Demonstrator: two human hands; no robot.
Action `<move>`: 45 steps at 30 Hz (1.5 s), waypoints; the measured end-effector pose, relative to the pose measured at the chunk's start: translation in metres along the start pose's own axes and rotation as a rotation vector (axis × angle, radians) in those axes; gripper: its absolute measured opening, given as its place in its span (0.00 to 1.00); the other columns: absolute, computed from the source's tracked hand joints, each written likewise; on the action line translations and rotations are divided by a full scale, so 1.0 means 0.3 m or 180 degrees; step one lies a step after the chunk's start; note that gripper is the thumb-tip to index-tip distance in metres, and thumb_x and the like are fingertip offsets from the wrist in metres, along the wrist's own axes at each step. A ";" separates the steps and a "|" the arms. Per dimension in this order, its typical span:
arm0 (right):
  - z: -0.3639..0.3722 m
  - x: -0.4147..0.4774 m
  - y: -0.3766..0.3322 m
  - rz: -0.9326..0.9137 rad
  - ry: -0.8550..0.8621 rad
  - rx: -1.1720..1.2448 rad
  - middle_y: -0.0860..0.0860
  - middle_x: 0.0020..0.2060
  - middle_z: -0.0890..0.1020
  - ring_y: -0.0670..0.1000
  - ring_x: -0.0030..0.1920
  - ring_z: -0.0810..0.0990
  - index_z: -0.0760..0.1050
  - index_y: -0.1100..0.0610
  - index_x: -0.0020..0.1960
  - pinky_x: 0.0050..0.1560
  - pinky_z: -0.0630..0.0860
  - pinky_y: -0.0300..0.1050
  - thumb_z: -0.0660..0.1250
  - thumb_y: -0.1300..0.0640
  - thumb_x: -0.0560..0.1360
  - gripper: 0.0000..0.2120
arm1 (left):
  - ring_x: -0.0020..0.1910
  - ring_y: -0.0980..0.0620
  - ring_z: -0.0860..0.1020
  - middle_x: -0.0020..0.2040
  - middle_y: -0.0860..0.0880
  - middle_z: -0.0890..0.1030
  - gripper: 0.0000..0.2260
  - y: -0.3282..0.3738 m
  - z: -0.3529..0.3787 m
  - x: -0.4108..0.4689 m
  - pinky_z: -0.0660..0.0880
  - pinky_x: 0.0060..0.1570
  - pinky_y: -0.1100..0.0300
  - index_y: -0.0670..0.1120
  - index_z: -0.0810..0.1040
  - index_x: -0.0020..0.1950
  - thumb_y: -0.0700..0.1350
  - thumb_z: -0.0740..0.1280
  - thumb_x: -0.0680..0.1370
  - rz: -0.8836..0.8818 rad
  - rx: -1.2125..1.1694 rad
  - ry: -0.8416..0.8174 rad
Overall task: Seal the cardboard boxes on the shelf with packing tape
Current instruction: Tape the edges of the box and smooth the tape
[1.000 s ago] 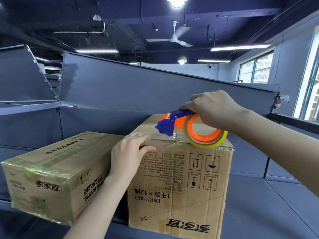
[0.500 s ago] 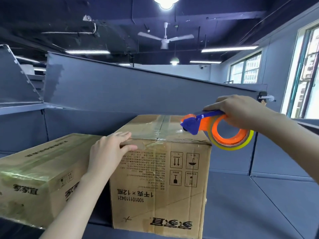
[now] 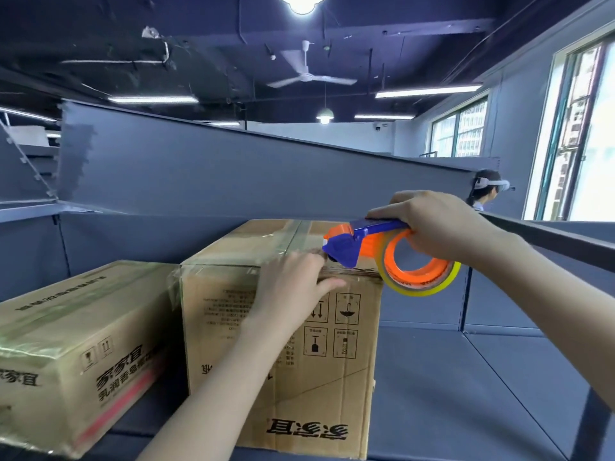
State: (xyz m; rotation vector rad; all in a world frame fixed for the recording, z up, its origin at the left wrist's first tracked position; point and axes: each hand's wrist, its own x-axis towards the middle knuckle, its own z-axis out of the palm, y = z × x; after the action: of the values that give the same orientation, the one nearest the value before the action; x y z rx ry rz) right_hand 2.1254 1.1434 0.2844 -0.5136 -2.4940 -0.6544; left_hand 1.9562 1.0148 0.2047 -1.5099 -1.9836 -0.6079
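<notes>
The right hand [image 3: 432,224] is gripping a blue and orange tape dispenser [image 3: 359,241], fingers curled round its handle, holding its nose at the top front edge of the upright box [image 3: 299,361]. The left hand [image 3: 296,277] is lying flat on that edge, fingers straight. The box is standing at the shelf's [image 3: 449,377] front edge, just beside a second box [image 3: 76,334].

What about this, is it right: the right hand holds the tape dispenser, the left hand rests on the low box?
No. In the head view the left hand rests on the tall box, at its top edge, not the low box. The right hand holds the tape dispenser.
</notes>
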 end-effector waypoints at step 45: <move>0.316 -0.339 0.157 0.0047 -0.0922 0.0202 0.51 0.48 0.72 0.56 0.49 0.73 0.70 0.45 0.64 0.42 0.63 0.43 0.57 0.68 0.72 0.26 | 0.67 0.58 0.69 0.66 0.57 0.74 0.27 0.223 0.061 -0.007 0.66 0.62 0.63 0.53 0.74 0.65 0.47 0.48 0.70 0.0251 -0.0468 -0.0001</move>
State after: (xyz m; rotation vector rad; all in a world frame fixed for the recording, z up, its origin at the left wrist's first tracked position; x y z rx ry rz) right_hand 2.1934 1.2098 0.1725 -0.6419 -2.7675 -0.5241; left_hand 2.0183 1.0428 0.1909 -1.6670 -1.9051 -0.7338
